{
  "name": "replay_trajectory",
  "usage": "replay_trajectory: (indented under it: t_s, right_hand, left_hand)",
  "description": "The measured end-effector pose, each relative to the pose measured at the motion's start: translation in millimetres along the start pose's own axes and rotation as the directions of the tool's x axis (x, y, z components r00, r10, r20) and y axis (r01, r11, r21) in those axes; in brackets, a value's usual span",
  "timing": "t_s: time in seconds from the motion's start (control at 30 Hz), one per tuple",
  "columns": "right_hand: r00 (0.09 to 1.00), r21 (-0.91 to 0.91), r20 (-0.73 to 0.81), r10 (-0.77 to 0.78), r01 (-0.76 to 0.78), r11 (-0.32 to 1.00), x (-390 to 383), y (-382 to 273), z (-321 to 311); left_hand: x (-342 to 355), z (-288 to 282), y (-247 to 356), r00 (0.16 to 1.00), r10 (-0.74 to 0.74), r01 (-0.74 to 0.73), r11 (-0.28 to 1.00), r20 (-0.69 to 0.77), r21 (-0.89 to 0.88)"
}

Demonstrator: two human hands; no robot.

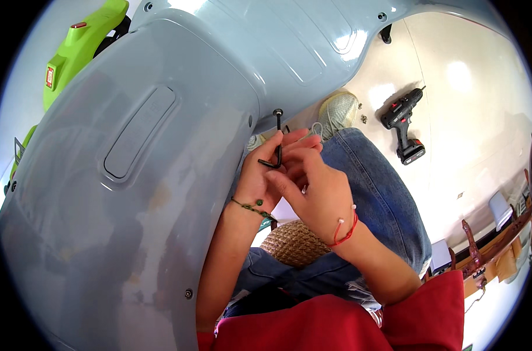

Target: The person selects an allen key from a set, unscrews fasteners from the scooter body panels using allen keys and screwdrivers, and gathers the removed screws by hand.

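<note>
A black L-shaped hex key [279,130] stands between my two hands, its long arm pointing away from me. A small dark bolt head [278,112] sits at its far end, beside the grey-blue body panel [161,228]. My left hand [260,178] is closed around the key's long arm, with the thumb against it. My right hand [321,187] is curled over the left fingers, its thumb and index finger closed at the key's bend. A second short black tip shows just past the left fingers; what it belongs to is hidden. Both hands are above my lap.
The large panel fills the left and curves across the top, with several screws in it. On the pale floor at right lie a black cordless drill [402,124] and small metal pieces [363,119]. A bright green part [82,44] stands behind the panel. Furniture [482,251] lies lower right.
</note>
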State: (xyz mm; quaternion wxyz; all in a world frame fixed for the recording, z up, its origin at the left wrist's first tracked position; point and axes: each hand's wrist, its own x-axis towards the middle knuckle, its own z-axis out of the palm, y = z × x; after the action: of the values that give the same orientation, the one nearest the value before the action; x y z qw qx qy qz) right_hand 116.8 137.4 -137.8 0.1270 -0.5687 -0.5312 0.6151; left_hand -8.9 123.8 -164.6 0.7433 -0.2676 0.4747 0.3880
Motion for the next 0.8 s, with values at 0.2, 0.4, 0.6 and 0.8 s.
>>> replay_trajectory:
  t_s: [0.2, 0.4, 0.6, 0.8]
  right_hand:
    - [0.96, -0.317, 0.024, -0.28, 0.273, 0.908, 5, 5, 5]
    - [0.958, -0.019, -0.112, -0.264, 0.264, 0.964, 10, 11, 9]
    - [0.995, -0.114, 0.031, -0.097, 0.1, 0.988, 2, -5, 1]
    - [0.993, -0.054, 0.024, -0.118, 0.119, 0.991, -3, -3, 3]
  left_hand:
    - [0, -13, 4, 0.996, -0.003, -0.007, 0.994, 0.093, 0.111]
    - [12, -34, -4, 0.993, 0.087, -0.063, 0.965, -0.084, 0.255]
    - [-1, -5, -5, 1.0, 0.006, -0.005, 0.997, -0.008, 0.075]
    - [-3, -5, -6, 1.0, 0.007, -0.008, 0.997, 0.023, 0.074]
